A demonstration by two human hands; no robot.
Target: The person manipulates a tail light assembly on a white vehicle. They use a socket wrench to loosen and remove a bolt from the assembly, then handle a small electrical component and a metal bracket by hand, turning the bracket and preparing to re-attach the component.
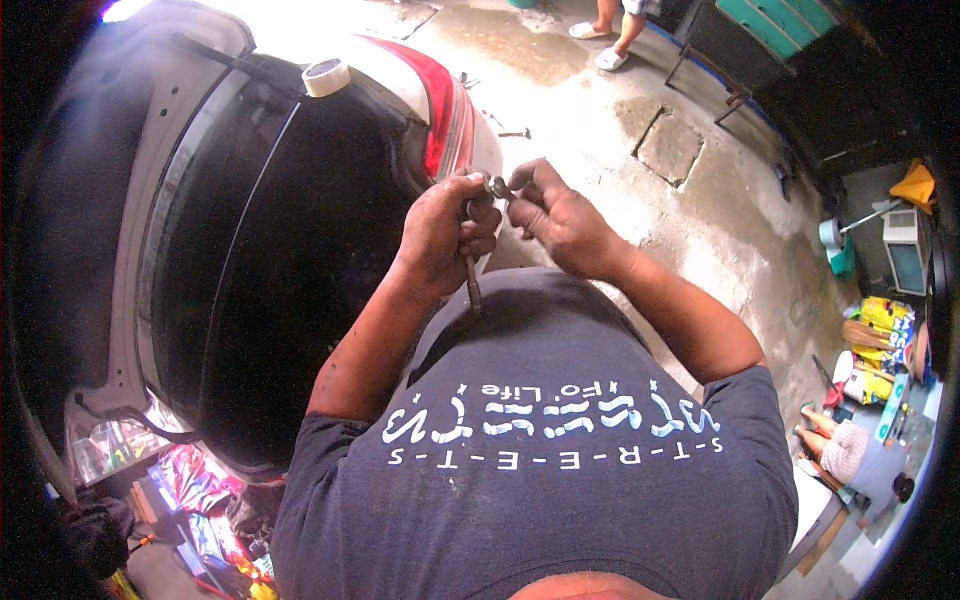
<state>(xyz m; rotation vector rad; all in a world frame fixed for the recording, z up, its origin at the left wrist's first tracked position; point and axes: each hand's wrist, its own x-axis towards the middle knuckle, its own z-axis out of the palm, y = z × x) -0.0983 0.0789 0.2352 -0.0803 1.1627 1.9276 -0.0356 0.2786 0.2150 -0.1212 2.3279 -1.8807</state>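
In front of my chest, my left hand (440, 228) is closed round a dark metal ratchet wrench (474, 292), whose handle sticks out below the fist. The wrench's small rounded head (498, 187) shows above the left fingers, next to the thumb. My right hand (572, 222) meets it from the right, fingers bent and thumb tip pinching at the head. Whether a socket or bolt sits there is too small to tell. Both hands are smudged dark. Just beyond them is a white car's rear corner with a red tail light (440, 100).
The car's open trunk lid (150, 200) and dark opening fill the left. A tape roll (326, 77) rests on the car's edge. A metal tool (515, 133) lies on the concrete floor (720, 240). Another person's legs (618, 40) stand far off; a seated person (835, 440) is at right.
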